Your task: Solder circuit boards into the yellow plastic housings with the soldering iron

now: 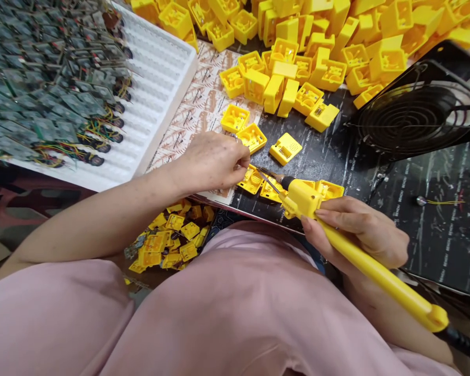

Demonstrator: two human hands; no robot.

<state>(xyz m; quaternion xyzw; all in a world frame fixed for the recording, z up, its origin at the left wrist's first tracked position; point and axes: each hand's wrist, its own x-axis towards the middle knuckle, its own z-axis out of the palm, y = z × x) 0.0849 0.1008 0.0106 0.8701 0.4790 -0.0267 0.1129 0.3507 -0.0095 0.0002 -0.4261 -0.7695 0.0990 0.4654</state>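
My right hand is wrapped round a yellow soldering iron with a trigger-style body. Its dark tip and thin feed tube point left, at a row of small yellow plastic housings along the table's near edge. Close by, my left hand is closed, thumb and fingers together above the leftmost housing of that row. Whatever lies between those fingers is hidden. Just beyond the left hand sit two open yellow housings, and a yellow piece with a speaker grille lies to their right.
At left, a white foam tray carries many wired circuit boards. A heap of yellow housings covers the back. On the right stand a black fan and a small wired part. More yellow housings fill a container below the table.
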